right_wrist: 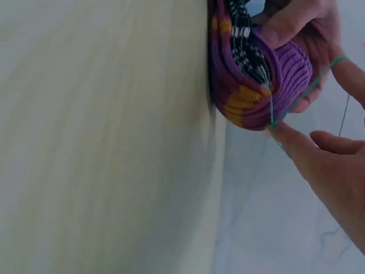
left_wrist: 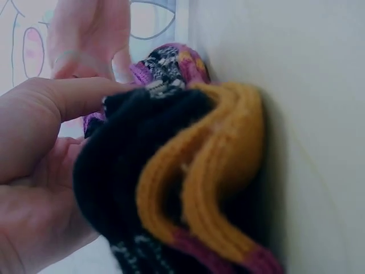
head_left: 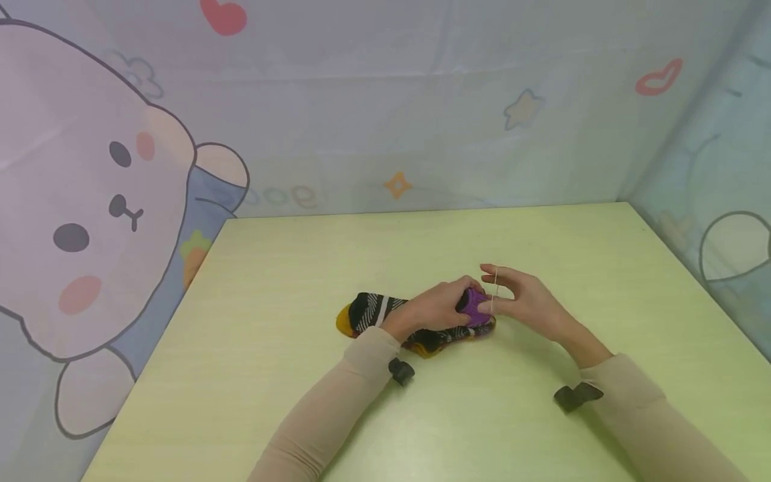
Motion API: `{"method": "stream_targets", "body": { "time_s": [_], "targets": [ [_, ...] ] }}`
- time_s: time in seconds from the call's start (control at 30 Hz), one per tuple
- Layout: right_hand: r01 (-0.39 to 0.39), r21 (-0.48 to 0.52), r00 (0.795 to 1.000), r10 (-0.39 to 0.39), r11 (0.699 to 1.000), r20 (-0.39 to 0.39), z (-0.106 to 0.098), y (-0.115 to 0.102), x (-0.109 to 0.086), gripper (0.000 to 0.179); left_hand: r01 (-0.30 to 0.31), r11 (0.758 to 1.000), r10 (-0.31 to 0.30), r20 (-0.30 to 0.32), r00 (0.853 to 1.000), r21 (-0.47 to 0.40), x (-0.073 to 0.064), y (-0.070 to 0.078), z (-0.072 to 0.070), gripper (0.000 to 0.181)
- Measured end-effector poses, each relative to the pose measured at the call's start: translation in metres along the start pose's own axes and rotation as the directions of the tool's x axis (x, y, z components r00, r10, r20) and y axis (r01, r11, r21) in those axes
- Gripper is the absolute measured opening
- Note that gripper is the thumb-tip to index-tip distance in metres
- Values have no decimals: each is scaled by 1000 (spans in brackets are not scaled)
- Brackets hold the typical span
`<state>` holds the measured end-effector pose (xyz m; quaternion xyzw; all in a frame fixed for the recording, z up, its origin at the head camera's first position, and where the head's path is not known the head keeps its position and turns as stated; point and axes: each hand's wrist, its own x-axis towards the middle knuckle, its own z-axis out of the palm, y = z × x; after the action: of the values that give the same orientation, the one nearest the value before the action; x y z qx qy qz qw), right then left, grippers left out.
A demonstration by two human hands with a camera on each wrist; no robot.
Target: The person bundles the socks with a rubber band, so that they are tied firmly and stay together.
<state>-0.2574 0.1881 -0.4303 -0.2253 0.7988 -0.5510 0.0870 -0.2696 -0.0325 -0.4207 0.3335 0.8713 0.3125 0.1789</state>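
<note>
A bundle of patterned socks [head_left: 375, 309] lies on the table, black and white with mustard toes and a purple end [right_wrist: 293, 71]. My left hand [head_left: 438, 305] grips the bundle near its purple end, thumb on the near side. The mustard and black folds [left_wrist: 228, 142] fill the left wrist view. Just to the right, my right hand [head_left: 533, 304] has its fingers and thumb spread apart. A thin green rubber band [right_wrist: 312, 85] is looped over them and stretched. Its thumb is at the purple end of the socks.
The pale yellow table [head_left: 271, 402] reaches back to a printed cloth backdrop [head_left: 361, 120] with a cartoon bear at the left. A dark wrist mount [head_left: 401, 371] is below the left sleeve, another mount [head_left: 577, 396] below the right sleeve.
</note>
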Motion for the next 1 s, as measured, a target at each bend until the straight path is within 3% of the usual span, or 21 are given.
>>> {"method": "stream_targets", "body": {
  "time_s": [0.07,0.13,0.3,0.5,0.63,0.73,0.83,1.0],
  "targets": [
    [55,-85,996,-49,995,71,-1,-1,-1,76,-8,1000,8,13,1000,-1,0,1,0,53],
    [82,-88,989,-70,993,130,-1,-2,-2,76,-23,1000,23,21,1000,-6,0,1,-1,52],
    [122,-158,978,-92,980,188,3,-4,-1,73,-46,996,46,-6,999,-80,-1,0,-2,58],
    [127,-252,979,-79,960,189,7,-6,3,77,52,962,-79,-90,993,-268,-2,2,-3,81],
    [136,-314,981,-82,940,179,7,-9,4,75,128,928,-178,-113,978,-349,-2,3,-3,80],
    [140,-335,980,-83,932,178,8,-10,4,72,173,893,-231,-95,968,-415,-1,3,-2,77],
    [137,-369,982,-77,919,172,8,-9,3,76,180,845,-240,-56,969,-504,0,4,0,74],
    [128,-439,988,-74,890,139,9,-4,2,90,162,734,-229,-17,973,-659,4,3,4,65]
  ]
}}
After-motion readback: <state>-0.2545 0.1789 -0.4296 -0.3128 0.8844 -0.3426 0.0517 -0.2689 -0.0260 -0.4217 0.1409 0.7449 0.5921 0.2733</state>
